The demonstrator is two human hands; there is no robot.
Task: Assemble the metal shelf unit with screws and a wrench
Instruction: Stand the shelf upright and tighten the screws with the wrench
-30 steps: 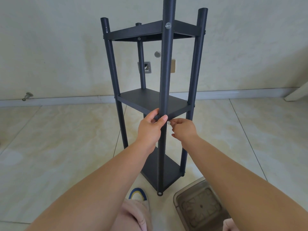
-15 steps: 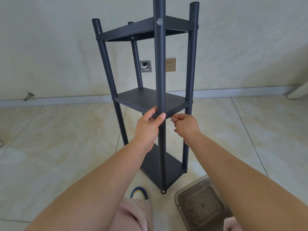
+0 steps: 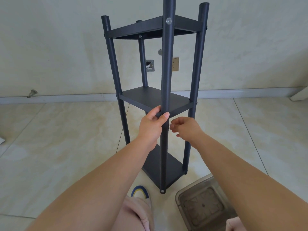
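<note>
Head view: your left hand (image 3: 152, 126) is wrapped around the near post (image 3: 166, 90) of the black shelf unit (image 3: 155, 100), right at the middle shelf's front corner. Your right hand (image 3: 185, 126) sits just beside that post, fingers curled, pinching something tiny near the fingertips, can't tell what. The unit stands upright on the tiled floor (image 3: 50, 147), three shelves, four round posts, a silver screw (image 3: 168, 21) up top.

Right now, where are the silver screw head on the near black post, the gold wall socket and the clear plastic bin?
silver screw head (image 3: 168, 21): head view, its centre
gold wall socket (image 3: 175, 64): head view, faceplate
clear plastic bin (image 3: 180, 194): head view, rim
</note>
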